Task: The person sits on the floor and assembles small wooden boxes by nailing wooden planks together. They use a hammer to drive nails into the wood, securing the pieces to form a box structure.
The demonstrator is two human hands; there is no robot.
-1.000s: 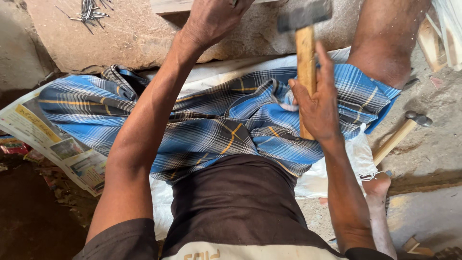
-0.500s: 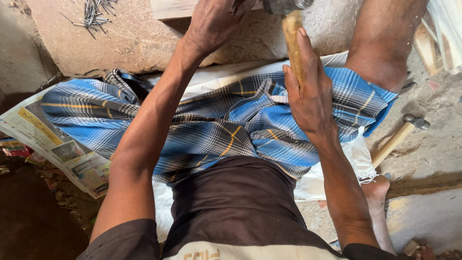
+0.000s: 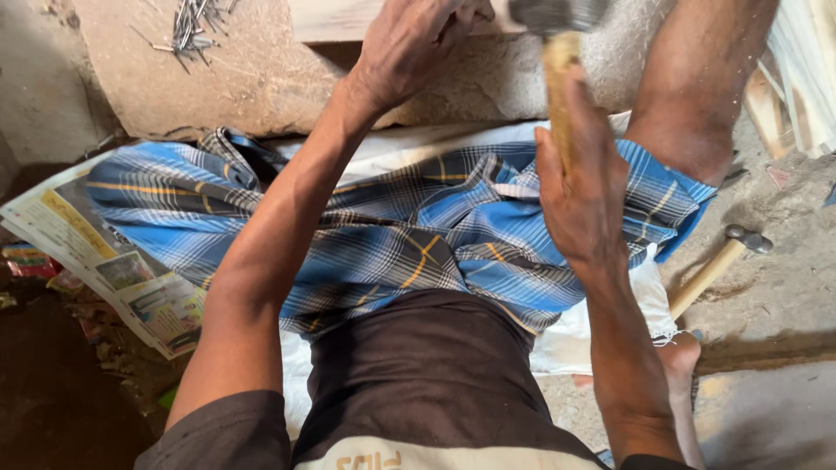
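Observation:
My right hand (image 3: 582, 191) grips the wooden handle of a hammer (image 3: 557, 61), whose grey metal head sits at the top edge of the view. My left hand (image 3: 409, 48) rests with fingers curled on a pale wooden piece (image 3: 335, 19) lying on a rough stone slab (image 3: 261, 87). The fingertips are partly cut off by the frame edge, so any small thing between them stays hidden. I sit on the ground in a blue checked cloth (image 3: 383, 235) and a dark shirt.
A heap of nails (image 3: 193, 26) lies on the slab at the upper left. A second hammer (image 3: 714, 270) rests on the ground at the right. Newspaper sheets (image 3: 96, 252) spread at the left. My bare knee (image 3: 697, 96) rises at the upper right, beside wooden strips (image 3: 797, 78).
My right hand has swung the hammer forward and upward in the view, its head now blurred at the top edge. The left hand has stayed on the wooden piece.

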